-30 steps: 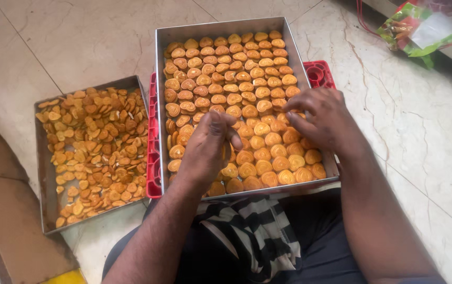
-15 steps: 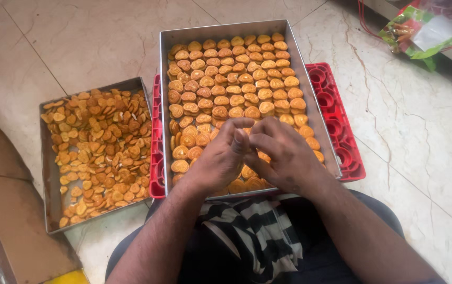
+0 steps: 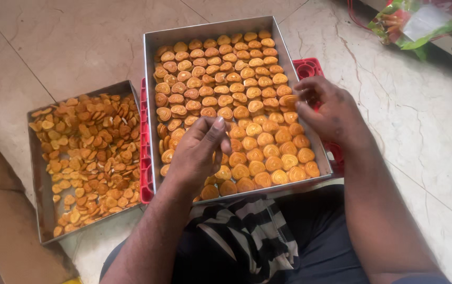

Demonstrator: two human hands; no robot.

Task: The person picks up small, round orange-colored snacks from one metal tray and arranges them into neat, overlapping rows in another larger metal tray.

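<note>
We see the left hand (image 3: pixel 197 152) hanging over the near left part of the large steel tray (image 3: pixel 149 79), its fingers curled narrow with the thumb pressed to the fingertips; whether a piece sits between them we cannot tell. The right hand (image 3: pixel 328 108) rests at the tray's right wall, fingers loosely bent and pinching one round orange snack (image 3: pixel 289 100) at the end of a row. The tray is filled with round spiral snacks (image 3: pixel 226 79) laid flat in neat rows, touching one another. It sits on a red plastic crate (image 3: pixel 310 67), whose edge shows at both sides. Just beside it on the left lies a smaller steel tray (image 3: pixel 39 189) holding a loose heap of orange pieces (image 3: pixel 89 152). Both stand on a pale marble floor (image 3: pixel 420 121). A green and red packet (image 3: pixel 415 21) lies well apart at the far right. Striped cloth (image 3: pixel 247 236) covers our lap below the tray
</note>
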